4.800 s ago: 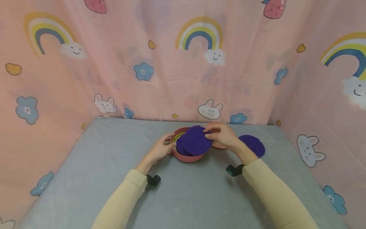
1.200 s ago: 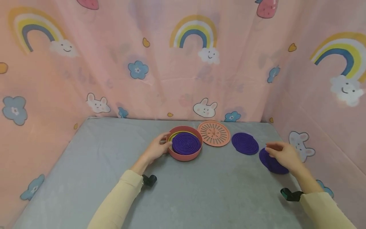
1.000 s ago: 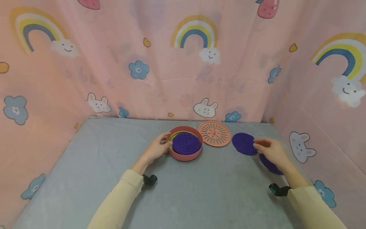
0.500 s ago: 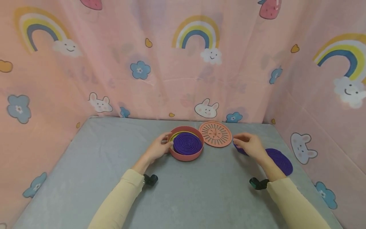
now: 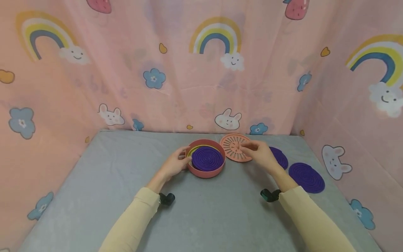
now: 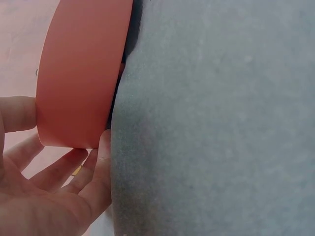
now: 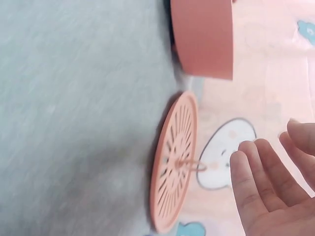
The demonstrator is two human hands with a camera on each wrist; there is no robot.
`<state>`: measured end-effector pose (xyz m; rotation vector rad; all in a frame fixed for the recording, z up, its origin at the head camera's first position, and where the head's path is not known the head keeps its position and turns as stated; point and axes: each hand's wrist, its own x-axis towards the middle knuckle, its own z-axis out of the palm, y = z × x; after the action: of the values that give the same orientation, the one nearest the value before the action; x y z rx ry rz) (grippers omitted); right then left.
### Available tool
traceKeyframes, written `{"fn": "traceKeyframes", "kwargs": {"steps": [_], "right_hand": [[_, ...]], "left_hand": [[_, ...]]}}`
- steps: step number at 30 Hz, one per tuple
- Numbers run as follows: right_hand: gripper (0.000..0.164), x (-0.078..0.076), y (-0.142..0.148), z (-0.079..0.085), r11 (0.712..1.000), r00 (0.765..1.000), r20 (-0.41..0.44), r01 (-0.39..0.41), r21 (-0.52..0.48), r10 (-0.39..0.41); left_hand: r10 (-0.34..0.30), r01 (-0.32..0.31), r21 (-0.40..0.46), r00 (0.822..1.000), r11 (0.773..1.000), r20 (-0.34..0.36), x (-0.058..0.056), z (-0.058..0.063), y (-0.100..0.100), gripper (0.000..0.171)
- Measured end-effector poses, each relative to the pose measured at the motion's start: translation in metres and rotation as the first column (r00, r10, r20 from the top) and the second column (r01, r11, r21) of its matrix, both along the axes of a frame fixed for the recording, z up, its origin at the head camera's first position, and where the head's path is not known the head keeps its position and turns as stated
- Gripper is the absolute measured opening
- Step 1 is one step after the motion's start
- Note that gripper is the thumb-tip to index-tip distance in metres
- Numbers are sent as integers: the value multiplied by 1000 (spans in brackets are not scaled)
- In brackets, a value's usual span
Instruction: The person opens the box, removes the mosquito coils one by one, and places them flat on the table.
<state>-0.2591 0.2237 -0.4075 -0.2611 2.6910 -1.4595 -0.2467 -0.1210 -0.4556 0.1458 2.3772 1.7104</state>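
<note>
- The left hand (image 5: 174, 164) grasps the wall of a round pink box (image 5: 206, 174) from the box's left side; the left wrist view shows the thumb at one edge of the wall and the other fingers curled around its outside.
- The right hand (image 5: 261, 154) is released, its fingers loosely extended, to the right of the box; the right wrist view shows the fingertips apart from the loop (image 7: 197, 166) that stands up from a slotted disc (image 5: 231, 150).
- The slotted disc lies just beside the box, on its right.
- Inside the box, a purple coil (image 5: 207, 159) lies on top, with a yellow edge (image 5: 196, 147) showing along its far left side.
- Farther right of the box, beyond the slotted disc, lie a second purple coil (image 5: 280, 159), partly hidden by the right arm, and a third purple coil (image 5: 306, 177), the farthest from it.
- The box rests on a grey desk (image 5: 201, 213); a pink printed curtain (image 5: 126, 63) hangs behind it.
</note>
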Motion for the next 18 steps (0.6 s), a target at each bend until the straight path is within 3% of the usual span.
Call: {"fn": "traceKeyframes", "kwargs": {"steps": [12, 18], "right_hand": [[33, -11, -40, 5, 995, 994, -72, -88, -40, 85], [28, -17, -59, 6, 995, 990, -109, -82, 60, 88]], "left_hand": [[5, -5, -12, 1000, 1000, 0, 1, -1, 0, 52], [5, -5, -9, 1000, 1000, 2, 0, -3, 3, 52]]}}
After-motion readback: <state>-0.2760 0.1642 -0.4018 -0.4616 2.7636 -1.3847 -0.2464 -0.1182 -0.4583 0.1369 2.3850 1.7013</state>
